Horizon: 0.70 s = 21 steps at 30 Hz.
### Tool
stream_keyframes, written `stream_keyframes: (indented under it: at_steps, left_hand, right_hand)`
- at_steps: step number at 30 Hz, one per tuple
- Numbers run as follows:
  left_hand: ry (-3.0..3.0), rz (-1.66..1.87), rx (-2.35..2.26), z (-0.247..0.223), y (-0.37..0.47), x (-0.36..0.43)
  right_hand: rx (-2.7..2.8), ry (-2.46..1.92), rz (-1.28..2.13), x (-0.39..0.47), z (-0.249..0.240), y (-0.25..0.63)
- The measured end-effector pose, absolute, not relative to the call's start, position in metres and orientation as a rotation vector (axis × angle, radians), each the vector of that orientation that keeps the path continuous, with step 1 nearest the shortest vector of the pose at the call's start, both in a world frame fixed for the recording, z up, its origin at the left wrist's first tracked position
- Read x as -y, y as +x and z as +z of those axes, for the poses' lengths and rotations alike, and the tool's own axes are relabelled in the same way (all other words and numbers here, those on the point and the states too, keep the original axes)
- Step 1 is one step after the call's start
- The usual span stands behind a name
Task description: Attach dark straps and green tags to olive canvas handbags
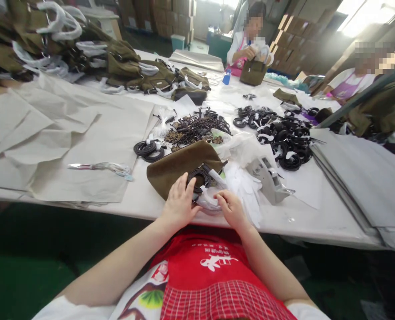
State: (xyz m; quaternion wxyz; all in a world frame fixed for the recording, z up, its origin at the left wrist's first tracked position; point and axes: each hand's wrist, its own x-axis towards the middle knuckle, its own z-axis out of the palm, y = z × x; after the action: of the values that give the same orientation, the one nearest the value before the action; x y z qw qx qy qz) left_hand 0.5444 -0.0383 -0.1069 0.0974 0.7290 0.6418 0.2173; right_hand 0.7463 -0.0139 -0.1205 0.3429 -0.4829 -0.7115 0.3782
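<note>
An olive-brown bag (174, 166) lies on its side at the table's near edge. A coiled black strap (200, 179) rests on it. My left hand (180, 202) lies over the bag's lower part, fingers spread, fingertips touching the coil's left side. My right hand (230, 206) is beside the bag's wrapped handle (211, 199), with thumb and fingers pinched at its right end; what exactly they grip is too small to tell. Just right of that hand sits a pile of white strips (242, 186).
Scissors (99, 167) lie on grey sheets (117, 124) at left. A tape dispenser (269, 180) stands at right. Behind are chains (197, 129), coiled black straps (284, 138) and olive bags (124, 66). Two people work across the table, one holding a bag (253, 72).
</note>
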Motion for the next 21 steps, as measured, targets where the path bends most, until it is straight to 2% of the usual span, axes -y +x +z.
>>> stream_keyframes:
  at_steps: [4, 9, 17, 21]
  left_hand:
    - [2.086, 0.409, -2.085, -0.116, 0.543, 0.026]
    - [2.031, 0.417, -2.152, -0.094, 0.523, 0.003]
    - [1.942, 0.65, -2.329, 0.0, 0.465, -0.023]
    - [1.535, 0.907, -2.061, 0.05, 0.413, -0.012]
  right_hand:
    - [1.885, -1.327, 0.838, 0.022, -0.121, 0.768]
    - [1.794, -1.306, 0.72, 0.022, -0.119, 0.782]
    - [1.712, -1.265, 0.589, 0.008, -0.095, 0.79]
    - [1.649, -1.261, 0.616, 0.004, -0.091, 0.795]
